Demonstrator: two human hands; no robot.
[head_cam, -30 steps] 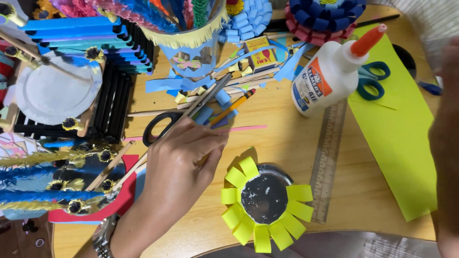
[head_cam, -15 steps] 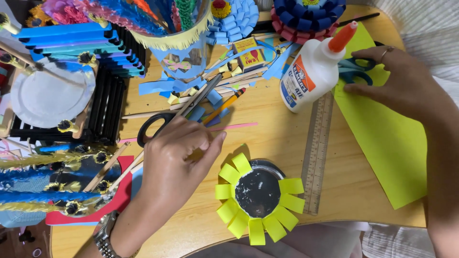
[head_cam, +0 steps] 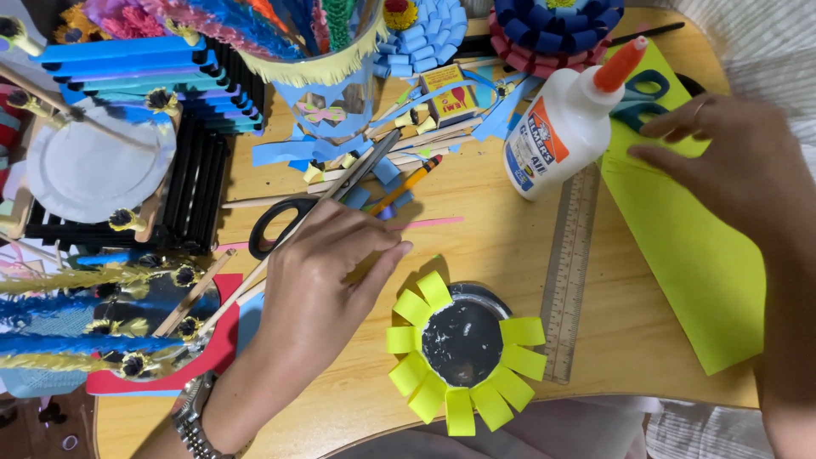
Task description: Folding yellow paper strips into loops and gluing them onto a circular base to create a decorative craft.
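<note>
At the far left of the wooden table a white paper plate lies on a black slatted rack, with blue and yellow fringed paper sticks spread below it and a red paper shape beside them. Just right of these, the left hand rests palm down on the tabletop, a metal watch on its wrist; its fingers are drawn together over thin wooden sticks, though whether they actually pinch one cannot be told. Black-handled scissors lie touching the back of that hand, blades pointing up toward a clear cup trimmed with blue paper. Near the fingertips, a little to their right, sits a dark round lid ringed with yellow paper loops, close to the table's near edge. Beside it a clear ruler runs up to a white glue bottle with an orange cap, lying tilted. Farther right, the right hand lies flat with fingers spread on a lime-green paper sheet, gripping nothing, next to blue-handled scissors that peek out behind the glue bottle.
</note>
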